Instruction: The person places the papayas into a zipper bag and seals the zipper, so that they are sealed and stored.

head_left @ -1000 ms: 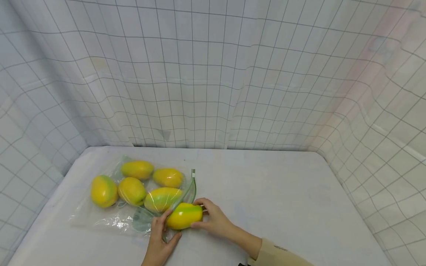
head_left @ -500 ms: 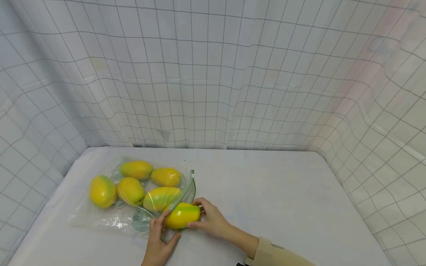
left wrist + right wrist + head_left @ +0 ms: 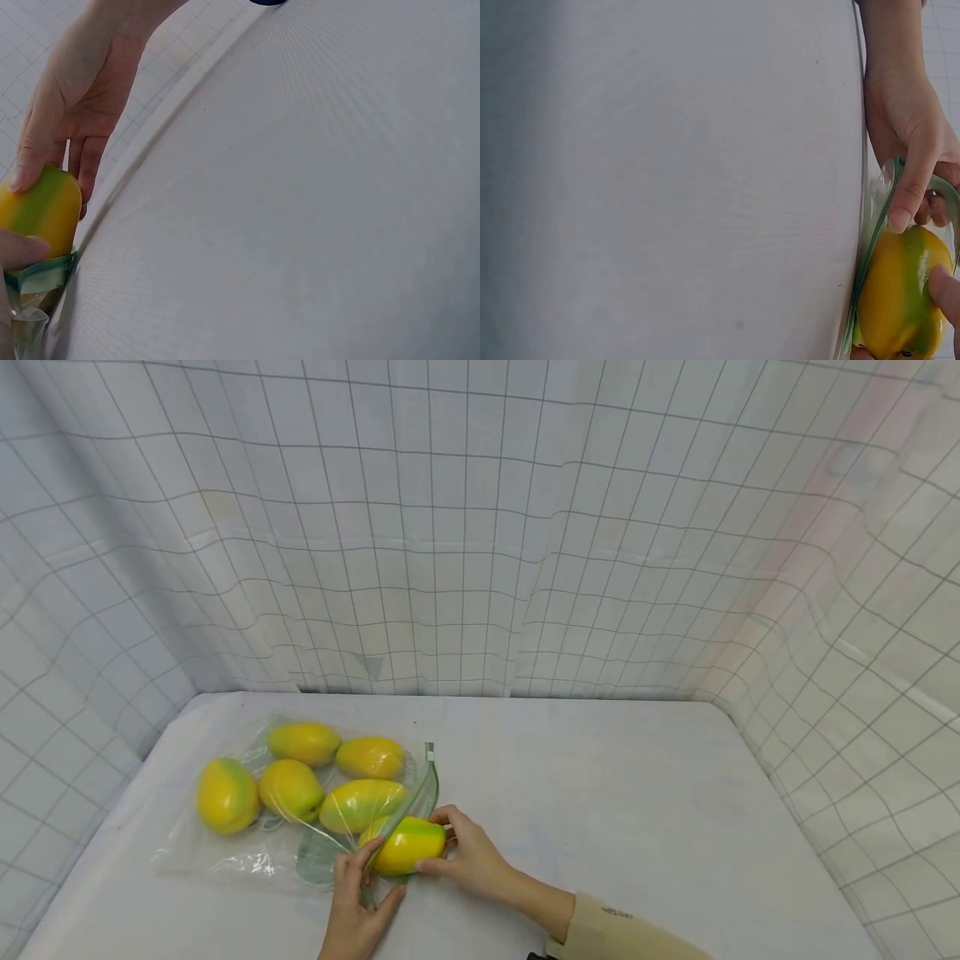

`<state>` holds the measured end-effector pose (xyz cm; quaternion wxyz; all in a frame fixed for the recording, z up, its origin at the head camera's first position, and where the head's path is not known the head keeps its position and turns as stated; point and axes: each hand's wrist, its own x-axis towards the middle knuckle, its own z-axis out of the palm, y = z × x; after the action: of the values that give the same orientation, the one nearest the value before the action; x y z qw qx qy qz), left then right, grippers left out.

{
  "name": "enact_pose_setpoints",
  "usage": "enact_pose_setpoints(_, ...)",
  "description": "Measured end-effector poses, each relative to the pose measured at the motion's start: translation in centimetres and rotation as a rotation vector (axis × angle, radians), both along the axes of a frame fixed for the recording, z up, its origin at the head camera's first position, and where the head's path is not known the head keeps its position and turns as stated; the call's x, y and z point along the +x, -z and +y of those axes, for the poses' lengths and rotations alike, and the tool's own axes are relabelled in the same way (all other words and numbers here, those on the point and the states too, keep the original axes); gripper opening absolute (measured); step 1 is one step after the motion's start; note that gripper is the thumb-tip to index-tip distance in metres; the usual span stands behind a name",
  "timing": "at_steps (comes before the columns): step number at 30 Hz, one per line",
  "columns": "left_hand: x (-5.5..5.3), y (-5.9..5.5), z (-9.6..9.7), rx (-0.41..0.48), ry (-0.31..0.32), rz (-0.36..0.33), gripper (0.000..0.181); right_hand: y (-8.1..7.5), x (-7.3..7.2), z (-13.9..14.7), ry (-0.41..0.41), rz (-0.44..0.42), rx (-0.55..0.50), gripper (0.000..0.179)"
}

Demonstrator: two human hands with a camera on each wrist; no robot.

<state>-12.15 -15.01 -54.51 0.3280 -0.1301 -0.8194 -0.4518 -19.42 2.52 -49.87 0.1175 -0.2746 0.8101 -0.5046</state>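
Observation:
A clear zip bag (image 3: 225, 852) with a green rim (image 3: 420, 793) lies on the left of the white table (image 3: 615, 810), with several yellow-green mangoes (image 3: 288, 789) inside. My right hand (image 3: 468, 860) grips one more mango (image 3: 405, 845), which sits halfway in the bag's mouth. My left hand (image 3: 356, 902) pinches the bag's rim just below that mango. In the right wrist view the left hand's thumb (image 3: 907, 202) presses on the green rim (image 3: 870, 247) beside the mango (image 3: 896, 300). The left wrist view shows the right hand (image 3: 67, 112) curled over the mango (image 3: 37, 210).
Grid-patterned white cloth (image 3: 480, 543) hangs round the table at the back and on both sides. The table's right half (image 3: 675, 827) is bare white surface. A beige sleeve (image 3: 630, 935) covers my right forearm.
My right hand has pushed the mango a little to the left, deeper into the bag's mouth. The bag and the mangoes in it have shifted slightly left. My left hand keeps its hold.

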Motion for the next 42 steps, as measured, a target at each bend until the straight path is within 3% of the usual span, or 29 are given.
enact_pose_setpoints(6, 0.2, -0.3, 0.0, 0.014, -0.011, -0.06, 0.079, 0.0, -0.1, -0.1, -0.001, 0.001, 0.005, 0.046)
enact_pose_setpoints(18, 0.3, -0.3, 0.3, 0.064, -0.039, -0.119, 0.078, 0.0, -0.5, 0.0, -0.023, 0.064, 0.011, 0.049)
enact_pose_setpoints(30, 0.5, -0.4, 0.5, 0.068, -0.056, -0.056, 0.075, -0.1, -0.7, -0.1, -0.045, 0.136, 0.015, 0.05)
enact_pose_setpoints(38, 1.0, -3.1, 1.5, 0.146, -0.014, 0.028, 0.066, -0.2, -0.7, -0.2, -0.051, 0.134, 0.019, 0.05)
enact_pose_setpoints(42, 1.0, -3.3, 1.5, 0.195, 0.026, 0.044, 0.065, -0.2, -0.8, -0.3, -0.054, 0.142, 0.023, 0.05)
